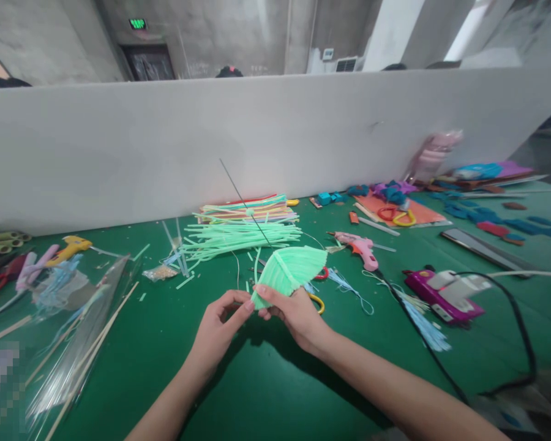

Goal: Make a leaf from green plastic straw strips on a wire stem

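Both hands hold a light green fan-shaped piece [294,264] over the table, made of pipe cleaners laid side by side with a strip across it. My left hand [224,318] pinches its narrow lower tip between thumb and finger. Wrapped around its lower edge, my right hand [298,315] rests a thumb on the front. A thin dark rod [236,188] slants up and left from behind the fan; where its lower end sits is hidden. Just behind lies a heap of loose green pipe cleaners [243,240]. Scissors [319,303] are partly covered by the fan and right hand.
A pink glue gun [360,248] and a purple power strip [441,297] with cords lie right. At left are a yellow glue gun [71,248], clear film [80,343] and thin sticks [98,343]. A white partition [165,147] borders the green table [239,392].
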`<action>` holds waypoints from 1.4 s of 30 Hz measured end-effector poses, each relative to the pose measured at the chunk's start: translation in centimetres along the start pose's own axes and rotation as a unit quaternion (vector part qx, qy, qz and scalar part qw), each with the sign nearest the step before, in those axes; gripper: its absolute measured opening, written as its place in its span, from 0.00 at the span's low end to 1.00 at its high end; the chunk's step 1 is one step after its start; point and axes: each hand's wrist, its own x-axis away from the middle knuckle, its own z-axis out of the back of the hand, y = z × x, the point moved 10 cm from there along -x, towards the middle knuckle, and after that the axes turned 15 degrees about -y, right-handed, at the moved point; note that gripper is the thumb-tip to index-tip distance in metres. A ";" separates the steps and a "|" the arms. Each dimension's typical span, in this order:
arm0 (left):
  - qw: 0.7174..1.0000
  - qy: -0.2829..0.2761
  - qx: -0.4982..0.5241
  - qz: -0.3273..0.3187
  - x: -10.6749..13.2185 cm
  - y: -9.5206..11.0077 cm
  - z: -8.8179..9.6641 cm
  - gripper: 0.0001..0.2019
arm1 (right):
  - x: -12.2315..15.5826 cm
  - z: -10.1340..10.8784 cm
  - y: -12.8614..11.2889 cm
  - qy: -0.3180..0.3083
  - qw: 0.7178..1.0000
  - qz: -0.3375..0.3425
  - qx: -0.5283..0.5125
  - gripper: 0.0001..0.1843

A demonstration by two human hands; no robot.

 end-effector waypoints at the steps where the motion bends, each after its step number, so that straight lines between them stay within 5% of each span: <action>1: 1.000 -0.009 -0.003 -0.002 0.0 0.0 -0.1 0.11 | 0.0 0.0 0.1 -0.002 1.000 -0.002 -0.004 0.15; 13: 0.993 -0.003 -0.099 -0.062 0.2 0.9 0.9 0.07 | 0.0 -0.1 0.4 -0.005 0.998 -0.021 -0.052 0.16; 22: 0.994 0.005 -0.105 -0.034 0.4 0.8 1.6 0.06 | 0.2 -0.1 1.1 -0.001 0.996 -0.051 -0.078 0.16; 33: 0.975 -0.058 -0.172 -0.130 0.5 3.2 0.9 0.05 | 0.4 -1.0 2.0 -0.032 0.988 -0.097 -0.117 0.15; 37: 0.970 0.001 -0.191 -0.150 0.7 3.4 1.6 0.03 | 0.1 -0.7 1.7 -0.037 0.992 -0.081 -0.095 0.16; 40: 0.966 0.088 -0.217 -0.113 1.0 2.7 3.1 0.04 | 0.0 -0.5 1.1 -0.038 0.995 -0.054 -0.068 0.16; 42: 0.967 0.098 -0.216 -0.090 1.0 2.1 3.2 0.05 | 0.0 -0.4 0.6 -0.039 0.998 -0.037 -0.042 0.16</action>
